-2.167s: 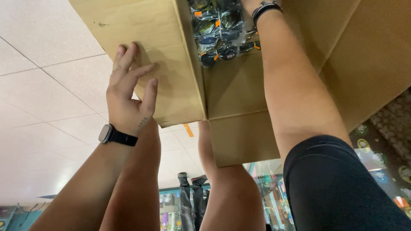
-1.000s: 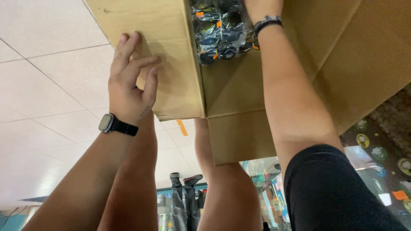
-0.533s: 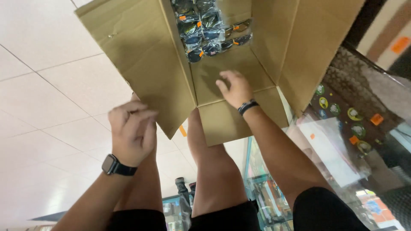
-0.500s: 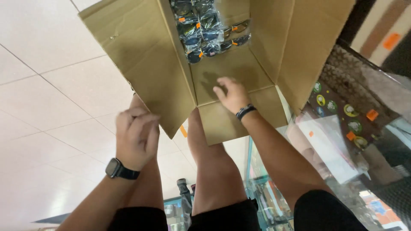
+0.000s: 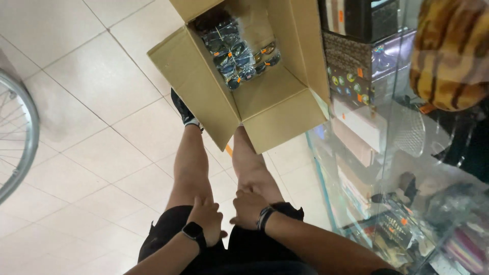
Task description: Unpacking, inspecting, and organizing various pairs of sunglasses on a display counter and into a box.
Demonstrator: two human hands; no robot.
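Note:
An open cardboard box (image 5: 277,109) stands on the tiled floor in front of my feet, flaps spread. Inside lies a bundle of several dark sunglasses wrapped in clear plastic (image 5: 237,56). My left hand (image 5: 208,218), with a black watch on the wrist, rests flat on my left thigh. My right hand (image 5: 247,205), with a dark band on the wrist, rests on my right thigh just above the knee. Both hands hold nothing and are well short of the box.
A glass display case (image 5: 367,158) with small goods on its shelves runs along the right. A yellow-brown striped object (image 5: 451,51) sits on top of it. Part of a bicycle wheel (image 5: 18,137) shows at the left edge.
Both hands have left the box flaps and drawn back onto my thighs. The view has pulled away, so the whole box now shows on the floor.

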